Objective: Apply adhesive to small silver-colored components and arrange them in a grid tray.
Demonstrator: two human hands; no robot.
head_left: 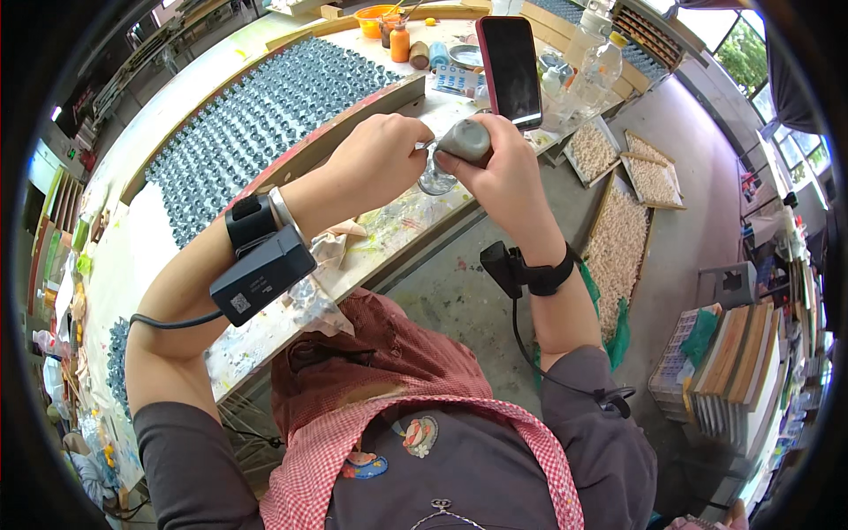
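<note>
My right hand [508, 168] is wrapped around a rounded grey bottle [468, 140], its smooth blunt end tipped up toward me. Close beside it, my left hand [375, 159] is closed, thumb and fingertips pinched together; what they grip is too small to make out. A clear, shiny round object [435, 179] shows just below and between the fingertips; I cannot tell whether either hand touches it. Both hands are above the near edge of the paint-stained table [406, 225]. Right behind them stands a dark phone [510, 75] with a red edge.
Rows of small grey-blue pieces [274, 124] fill a wood-framed board at left. Behind are an orange bowl [375, 19], an orange bottle [399, 42] and clear plastic bottles [596, 75]. Trays of pale pieces [618, 234] lie on the floor at right, beyond stacked boards [733, 362].
</note>
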